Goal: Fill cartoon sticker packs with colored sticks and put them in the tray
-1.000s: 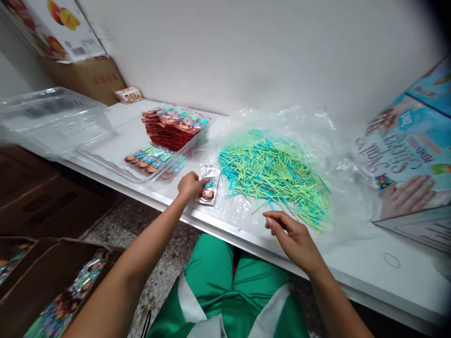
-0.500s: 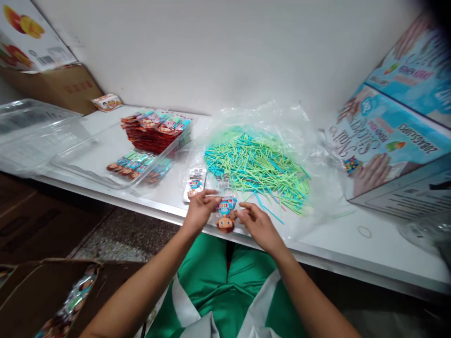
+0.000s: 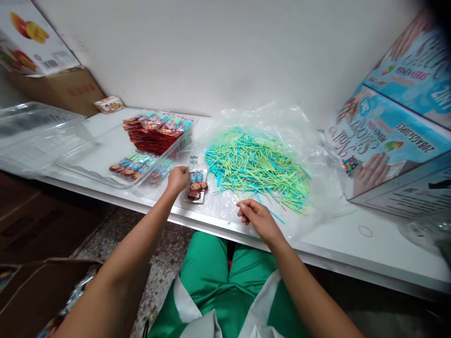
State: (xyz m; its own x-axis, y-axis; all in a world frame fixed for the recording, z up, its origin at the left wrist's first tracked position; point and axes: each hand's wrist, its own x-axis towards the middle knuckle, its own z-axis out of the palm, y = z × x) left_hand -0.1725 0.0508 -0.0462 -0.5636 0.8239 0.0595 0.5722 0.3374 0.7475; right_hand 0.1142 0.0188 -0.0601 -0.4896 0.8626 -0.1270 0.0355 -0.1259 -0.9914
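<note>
My left hand (image 3: 179,179) is closed, its fingertips at the left side of some small printed packets (image 3: 198,185) with a brown-haired cartoon face. What it grips, if anything, is hidden behind the fingers. Those packets lie on the table beside the clear bag (image 3: 225,209). Over the front of that bag is my right hand (image 3: 257,217), fingers curled in and nothing visible in them. Beyond it, a heap of thin green and blue sticks (image 3: 253,164) fills the bag.
Left of my hands, a clear plastic tray (image 3: 95,145) holds a tall stack of red packets (image 3: 151,136) and a flat row of packets (image 3: 130,165). Blue printed boxes (image 3: 394,136) stand at right. A rubber band (image 3: 365,231) lies near them. An open carton (image 3: 31,291) is below left.
The packet that was between both hands is gone from there, and more faces show on the white packet at left. My left hand moved left and up; my right hand's fingers curled in.
</note>
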